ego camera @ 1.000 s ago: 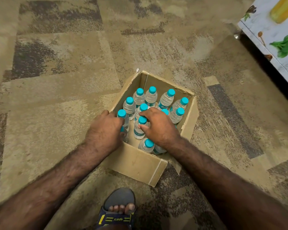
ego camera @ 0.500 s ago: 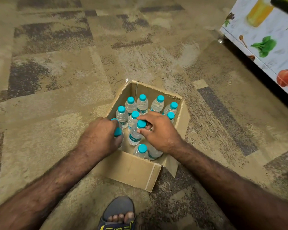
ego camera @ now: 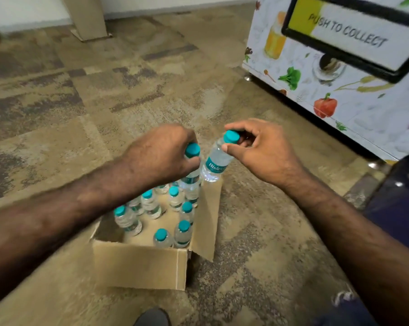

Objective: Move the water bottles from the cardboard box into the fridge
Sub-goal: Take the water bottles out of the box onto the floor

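Clear ribbed bottles (ego camera: 214, 161), teal caps, gripped by hands (ego camera: 262, 150).

- Both hands are up above the cardboard box (ego camera: 137, 267), left hand (ego camera: 161, 154) and right hand (ego camera: 262, 151) each gripping a bottle near the cap, the two bottles almost touching.
- Below them, bottles left in the box (ego camera: 151, 205) crowd its far and right side; bare box floor shows at the near left.
- The box's right flap (ego camera: 207, 220) stands up, walling that side.
- Open carpet (ego camera: 257, 102) lies between the hands and the printed cabinet (ego camera: 340, 107) to the right.
- A black-framed "PUSH TO COLLECT" panel (ego camera: 354, 36) juts from the cabinet front.
- A cardboard column (ego camera: 86, 17) stands far back left, well apart.
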Action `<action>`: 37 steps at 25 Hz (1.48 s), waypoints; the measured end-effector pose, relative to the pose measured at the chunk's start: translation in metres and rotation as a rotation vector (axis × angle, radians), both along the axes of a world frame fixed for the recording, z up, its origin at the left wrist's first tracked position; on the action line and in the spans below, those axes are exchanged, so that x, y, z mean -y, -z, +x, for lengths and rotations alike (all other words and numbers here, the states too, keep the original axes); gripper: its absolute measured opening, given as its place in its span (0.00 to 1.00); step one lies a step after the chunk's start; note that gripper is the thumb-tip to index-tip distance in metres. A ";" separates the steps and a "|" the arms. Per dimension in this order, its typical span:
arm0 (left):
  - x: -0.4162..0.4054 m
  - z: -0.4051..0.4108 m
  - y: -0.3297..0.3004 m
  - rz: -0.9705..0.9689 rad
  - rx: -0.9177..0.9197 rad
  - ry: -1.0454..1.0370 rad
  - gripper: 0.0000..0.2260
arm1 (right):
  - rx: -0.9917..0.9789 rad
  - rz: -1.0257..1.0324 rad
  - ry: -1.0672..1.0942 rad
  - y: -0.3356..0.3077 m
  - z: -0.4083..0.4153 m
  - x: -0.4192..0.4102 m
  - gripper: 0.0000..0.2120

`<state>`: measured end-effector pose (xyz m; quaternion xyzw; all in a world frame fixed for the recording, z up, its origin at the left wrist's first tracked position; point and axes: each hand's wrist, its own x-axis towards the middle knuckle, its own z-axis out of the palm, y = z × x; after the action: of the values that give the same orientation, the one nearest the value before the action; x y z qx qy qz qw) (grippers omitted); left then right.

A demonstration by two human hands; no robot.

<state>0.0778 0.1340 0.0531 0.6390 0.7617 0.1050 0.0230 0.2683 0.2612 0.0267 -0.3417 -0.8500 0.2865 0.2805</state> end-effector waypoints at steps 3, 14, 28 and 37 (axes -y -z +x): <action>-0.059 0.031 -0.005 -0.015 -0.040 0.136 0.12 | 0.020 -0.031 0.161 0.010 0.040 -0.028 0.19; -0.184 0.134 0.103 -0.202 -0.036 0.295 0.11 | 0.241 -0.120 0.510 0.116 0.120 -0.087 0.16; -0.204 0.154 0.194 -0.258 -0.043 0.290 0.09 | 0.538 -0.119 0.528 0.173 0.129 -0.093 0.13; -0.205 0.147 0.205 -0.231 0.145 0.289 0.18 | 0.594 -0.092 0.435 0.174 0.125 -0.091 0.23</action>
<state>0.2248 0.3388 -0.1517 0.7255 0.6654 0.0581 0.1660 0.3934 0.3518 -0.1470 -0.5950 -0.7880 0.1462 0.0603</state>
